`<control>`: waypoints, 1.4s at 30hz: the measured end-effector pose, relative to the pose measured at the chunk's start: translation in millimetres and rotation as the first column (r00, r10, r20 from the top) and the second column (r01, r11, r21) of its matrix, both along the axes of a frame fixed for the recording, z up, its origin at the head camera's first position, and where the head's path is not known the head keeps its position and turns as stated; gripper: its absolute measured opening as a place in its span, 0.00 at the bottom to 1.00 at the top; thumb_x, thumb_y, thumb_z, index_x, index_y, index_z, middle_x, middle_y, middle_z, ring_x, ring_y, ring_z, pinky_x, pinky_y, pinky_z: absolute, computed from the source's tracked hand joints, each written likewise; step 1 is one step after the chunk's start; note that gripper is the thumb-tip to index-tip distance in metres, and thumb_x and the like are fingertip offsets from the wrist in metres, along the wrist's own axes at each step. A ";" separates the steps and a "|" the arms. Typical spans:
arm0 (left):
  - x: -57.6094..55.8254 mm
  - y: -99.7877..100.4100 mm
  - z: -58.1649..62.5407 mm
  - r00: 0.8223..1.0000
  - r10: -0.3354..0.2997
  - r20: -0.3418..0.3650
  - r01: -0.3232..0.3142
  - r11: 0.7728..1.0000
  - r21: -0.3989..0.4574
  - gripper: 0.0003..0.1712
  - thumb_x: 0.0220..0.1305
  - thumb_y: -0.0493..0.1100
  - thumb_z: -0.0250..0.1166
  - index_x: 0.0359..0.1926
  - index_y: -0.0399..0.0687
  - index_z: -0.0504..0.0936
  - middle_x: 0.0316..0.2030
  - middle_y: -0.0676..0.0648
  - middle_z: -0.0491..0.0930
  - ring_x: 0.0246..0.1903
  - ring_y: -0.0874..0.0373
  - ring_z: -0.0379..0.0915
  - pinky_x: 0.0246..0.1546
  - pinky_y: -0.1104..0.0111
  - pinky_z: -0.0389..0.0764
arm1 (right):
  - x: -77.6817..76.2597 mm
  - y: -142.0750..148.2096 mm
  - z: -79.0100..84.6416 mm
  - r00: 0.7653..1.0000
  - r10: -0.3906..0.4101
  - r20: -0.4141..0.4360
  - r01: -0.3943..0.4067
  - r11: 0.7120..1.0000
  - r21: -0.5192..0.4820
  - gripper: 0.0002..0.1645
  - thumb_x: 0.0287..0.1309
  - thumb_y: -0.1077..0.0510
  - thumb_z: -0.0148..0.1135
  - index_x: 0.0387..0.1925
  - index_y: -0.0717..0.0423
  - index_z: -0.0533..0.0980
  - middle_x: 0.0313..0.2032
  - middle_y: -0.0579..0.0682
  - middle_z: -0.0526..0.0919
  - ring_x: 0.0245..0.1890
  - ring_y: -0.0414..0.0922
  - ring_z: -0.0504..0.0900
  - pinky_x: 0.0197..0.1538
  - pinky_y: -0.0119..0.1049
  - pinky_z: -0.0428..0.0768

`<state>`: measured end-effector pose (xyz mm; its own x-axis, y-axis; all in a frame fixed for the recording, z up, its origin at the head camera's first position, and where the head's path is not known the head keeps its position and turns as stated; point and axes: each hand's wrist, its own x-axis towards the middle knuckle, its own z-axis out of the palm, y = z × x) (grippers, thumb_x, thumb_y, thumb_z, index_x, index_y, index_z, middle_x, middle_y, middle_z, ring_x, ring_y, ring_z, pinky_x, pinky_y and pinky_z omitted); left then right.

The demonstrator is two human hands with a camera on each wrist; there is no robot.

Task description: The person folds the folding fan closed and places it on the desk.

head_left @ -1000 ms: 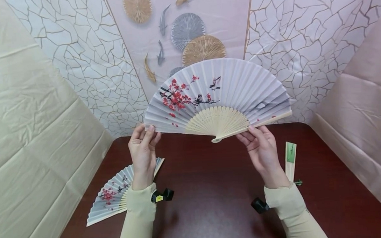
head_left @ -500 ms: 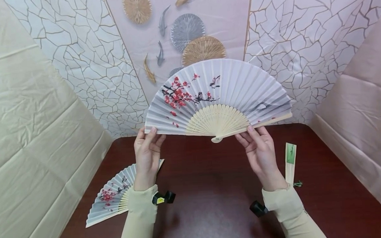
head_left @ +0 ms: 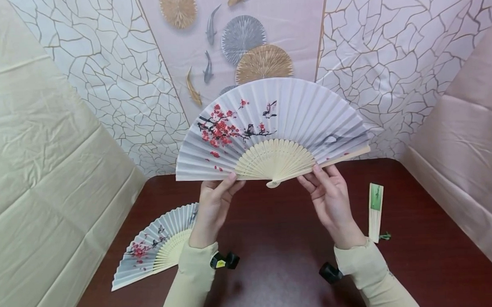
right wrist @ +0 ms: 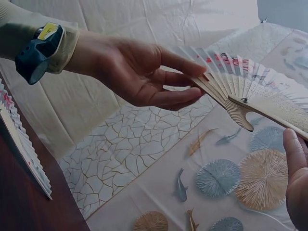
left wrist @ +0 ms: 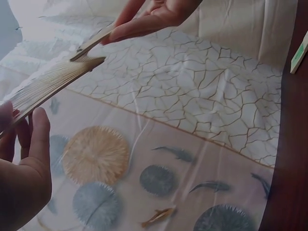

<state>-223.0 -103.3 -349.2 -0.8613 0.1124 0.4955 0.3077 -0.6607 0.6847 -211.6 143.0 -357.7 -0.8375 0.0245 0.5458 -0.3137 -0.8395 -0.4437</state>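
One fan (head_left: 275,130) is pinched by the right hand (head_left: 331,202) and, shifted nearer its pivot (head_left: 273,183), the left hand (head_left: 211,210).

The table (head_left: 273,243) is dark red-brown, with rounded far corners, and its smooth top gives back a soft shine of light. Behind it hangs a wrinkled back cloth (head_left: 104,63), white with golden crack-like lines. In its middle there is a pale pink panel (head_left: 298,25), on which are printed gold and grey round leaves (head_left: 263,62) and several fish (head_left: 210,28). On the left stands a creased beige cloth wall (head_left: 47,178); on the right, a pinkish-beige one (head_left: 465,132).
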 end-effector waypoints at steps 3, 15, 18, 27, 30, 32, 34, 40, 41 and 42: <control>1.8 3.2 -1.5 1.000 -0.005 0.013 0.005 1.000 -0.025 0.18 0.71 0.26 0.56 0.51 0.47 0.86 0.45 0.48 0.85 0.44 0.58 0.83 0.49 0.61 0.85 | 0.6 -0.7 0.2 1.000 0.003 0.008 -0.003 1.000 0.005 0.18 0.75 0.71 0.44 0.61 0.66 0.71 0.49 0.58 0.85 0.44 0.49 0.87 0.50 0.40 0.85; 4.6 6.7 -4.9 0.997 0.060 0.041 -0.058 0.997 -0.041 0.15 0.69 0.26 0.56 0.47 0.44 0.85 0.40 0.48 0.86 0.42 0.59 0.83 0.48 0.63 0.85 | 0.6 -4.4 -2.9 0.999 -0.006 0.040 0.005 1.000 0.030 0.18 0.75 0.70 0.46 0.60 0.64 0.72 0.48 0.57 0.86 0.44 0.48 0.87 0.49 0.40 0.86; 5.8 6.4 -4.7 0.995 0.082 0.048 -0.080 0.996 -0.046 0.13 0.68 0.27 0.58 0.46 0.43 0.84 0.39 0.48 0.86 0.41 0.59 0.83 0.48 0.64 0.85 | 1.3 -5.9 -4.3 0.999 -0.018 0.045 0.016 0.999 0.046 0.18 0.75 0.70 0.47 0.61 0.63 0.73 0.48 0.56 0.86 0.44 0.47 0.87 0.49 0.39 0.85; 5.1 7.7 -2.6 0.991 0.127 0.035 -0.125 0.991 -0.036 0.16 0.68 0.27 0.59 0.51 0.45 0.83 0.42 0.48 0.86 0.41 0.60 0.84 0.44 0.65 0.86 | 2.5 -6.8 -5.0 1.000 -0.001 0.029 -0.001 0.997 0.071 0.20 0.75 0.70 0.46 0.64 0.63 0.71 0.53 0.57 0.84 0.48 0.47 0.87 0.50 0.40 0.85; 5.1 7.6 -2.7 0.990 0.135 0.037 -0.133 0.990 -0.037 0.16 0.68 0.27 0.59 0.50 0.45 0.84 0.42 0.47 0.86 0.40 0.60 0.84 0.44 0.66 0.86 | 2.4 -7.3 -5.2 0.999 0.000 0.032 -0.003 0.997 0.081 0.21 0.75 0.70 0.45 0.64 0.63 0.70 0.54 0.57 0.83 0.49 0.48 0.86 0.50 0.40 0.85; 5.1 7.4 -2.6 0.990 0.135 0.034 -0.134 0.990 -0.041 0.16 0.68 0.28 0.59 0.49 0.45 0.86 0.43 0.47 0.87 0.41 0.60 0.84 0.44 0.66 0.86 | 2.2 -7.8 -5.4 0.999 -0.004 0.035 0.001 0.996 0.087 0.20 0.75 0.70 0.45 0.64 0.63 0.71 0.54 0.57 0.83 0.49 0.47 0.86 0.50 0.40 0.85; 4.8 7.1 -2.6 0.991 0.134 0.028 -0.132 0.990 -0.045 0.16 0.68 0.28 0.59 0.48 0.46 0.87 0.43 0.47 0.86 0.41 0.60 0.84 0.44 0.66 0.86 | 1.6 -8.0 -5.5 0.999 -0.006 0.035 0.003 0.996 0.089 0.20 0.75 0.70 0.46 0.64 0.64 0.71 0.54 0.57 0.83 0.49 0.47 0.86 0.50 0.40 0.85; 2.9 7.8 -2.5 0.992 0.124 0.030 -0.123 0.992 -0.031 0.16 0.68 0.28 0.59 0.48 0.46 0.87 0.43 0.48 0.86 0.41 0.61 0.83 0.44 0.66 0.86 | 0.4 -7.7 -6.4 0.999 -0.008 0.039 0.004 0.996 0.092 0.19 0.75 0.69 0.47 0.63 0.64 0.71 0.54 0.57 0.83 0.48 0.47 0.86 0.50 0.40 0.85; 2.7 8.1 -2.6 0.992 0.122 0.034 -0.122 0.992 -0.029 0.16 0.68 0.27 0.59 0.49 0.46 0.87 0.43 0.48 0.86 0.41 0.61 0.83 0.44 0.66 0.86 | 0.3 -7.6 -6.7 0.999 -0.010 0.040 0.006 0.996 0.095 0.19 0.75 0.69 0.47 0.63 0.63 0.71 0.54 0.57 0.83 0.48 0.47 0.86 0.50 0.40 0.85; 2.5 8.5 -2.8 0.992 0.121 0.038 -0.120 0.992 -0.026 0.16 0.68 0.27 0.59 0.48 0.46 0.87 0.43 0.48 0.86 0.40 0.61 0.83 0.44 0.66 0.86 | 0.2 -7.5 -6.8 0.999 -0.012 0.040 0.008 0.995 0.098 0.19 0.75 0.69 0.47 0.63 0.64 0.71 0.54 0.57 0.83 0.48 0.47 0.86 0.50 0.40 0.85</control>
